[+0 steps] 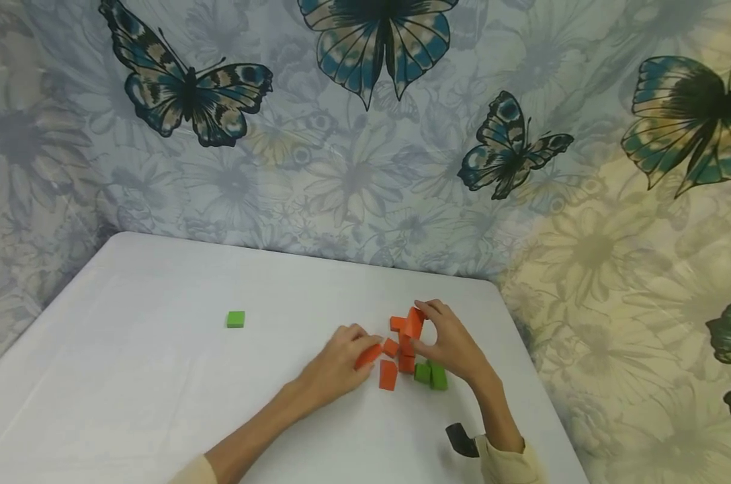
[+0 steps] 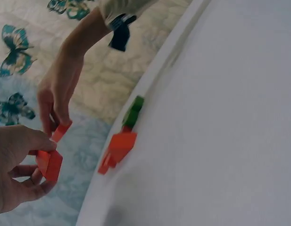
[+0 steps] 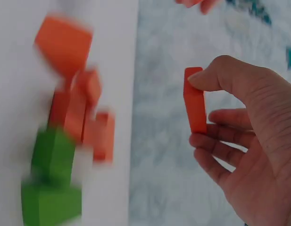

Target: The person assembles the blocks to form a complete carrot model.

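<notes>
In the head view, the left hand (image 1: 335, 363) pinches an orange block (image 1: 368, 356) just left of a loose group of blocks. The right hand (image 1: 453, 339) holds another orange block (image 1: 414, 323) over the group's far side. The left wrist view shows the left hand (image 2: 18, 165) with thumb and fingers on its orange block (image 2: 50, 165). In the right wrist view, thumb and fingertips of the right hand (image 3: 249, 117) grip the ends of an orange block (image 3: 195, 101). Several orange blocks (image 1: 388, 375) and green blocks (image 1: 438, 375) lie between and below the hands.
A lone green block (image 1: 235, 319) lies on the white table (image 1: 130, 349), left of centre. Patterned wall with butterflies (image 1: 190, 94) stands behind the table's far edge. A dark strap end (image 1: 462, 440) hangs by the right sleeve (image 1: 507, 464).
</notes>
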`<action>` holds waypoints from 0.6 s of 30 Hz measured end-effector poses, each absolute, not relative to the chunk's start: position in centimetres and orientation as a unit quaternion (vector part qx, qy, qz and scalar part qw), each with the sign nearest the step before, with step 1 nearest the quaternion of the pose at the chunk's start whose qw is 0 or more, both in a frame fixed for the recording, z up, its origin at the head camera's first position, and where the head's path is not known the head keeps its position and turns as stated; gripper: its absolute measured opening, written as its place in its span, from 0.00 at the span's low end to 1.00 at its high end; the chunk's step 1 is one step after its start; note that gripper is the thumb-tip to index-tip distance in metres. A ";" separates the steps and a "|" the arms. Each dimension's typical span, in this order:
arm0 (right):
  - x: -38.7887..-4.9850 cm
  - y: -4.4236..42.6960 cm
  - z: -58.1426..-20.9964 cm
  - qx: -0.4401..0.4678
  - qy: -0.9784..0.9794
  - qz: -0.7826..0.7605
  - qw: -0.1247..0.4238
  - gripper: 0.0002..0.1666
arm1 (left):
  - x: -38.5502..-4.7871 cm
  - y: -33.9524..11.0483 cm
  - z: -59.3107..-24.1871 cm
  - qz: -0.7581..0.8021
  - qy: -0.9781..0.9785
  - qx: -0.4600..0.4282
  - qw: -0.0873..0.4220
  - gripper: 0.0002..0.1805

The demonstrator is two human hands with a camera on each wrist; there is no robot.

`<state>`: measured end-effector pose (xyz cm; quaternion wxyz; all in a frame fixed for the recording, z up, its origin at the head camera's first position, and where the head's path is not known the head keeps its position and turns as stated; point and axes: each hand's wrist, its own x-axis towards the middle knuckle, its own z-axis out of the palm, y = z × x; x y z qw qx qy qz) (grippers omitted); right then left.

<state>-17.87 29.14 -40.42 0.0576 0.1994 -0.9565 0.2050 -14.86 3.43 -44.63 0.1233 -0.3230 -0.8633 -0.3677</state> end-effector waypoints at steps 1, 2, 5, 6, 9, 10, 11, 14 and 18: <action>-17.8 28.1 -40.4 0.211 -0.953 0.210 0.053 0.40 | -14.9 2.0 -44.5 -0.372 -0.872 -0.290 0.129 0.21; -17.8 27.0 -40.4 0.224 -0.950 0.212 0.048 0.39 | -14.9 0.6 -44.4 -0.373 -0.881 -0.258 0.134 0.21; -17.8 23.8 -40.7 0.261 -0.941 0.215 0.022 0.37 | -14.6 -3.2 -44.3 -0.370 -0.905 -0.164 0.131 0.21; -17.8 22.8 -40.9 0.273 -0.938 0.213 0.012 0.36 | -14.4 -4.2 -44.4 -0.368 -0.910 -0.141 0.128 0.21; -18.1 19.7 -41.8 0.303 -0.930 0.209 -0.026 0.36 | -14.4 -6.5 -45.0 -0.354 -0.924 -0.097 0.107 0.20; -18.2 18.8 -42.2 0.311 -0.928 0.203 -0.039 0.36 | -14.4 -6.9 -45.3 -0.348 -0.928 -0.091 0.099 0.19; -18.3 17.9 -42.7 0.319 -0.926 0.194 -0.052 0.35 | -14.6 -7.1 -45.7 -0.340 -0.932 -0.087 0.089 0.19; -18.6 15.3 -44.4 0.345 -0.923 0.153 -0.079 0.34 | -15.3 -7.6 -46.9 -0.320 -0.942 -0.087 0.053 0.20; -18.9 13.2 -46.2 0.358 -0.923 0.112 -0.087 0.35 | -16.1 -8.4 -47.5 -0.311 -0.944 -0.108 -0.007 0.25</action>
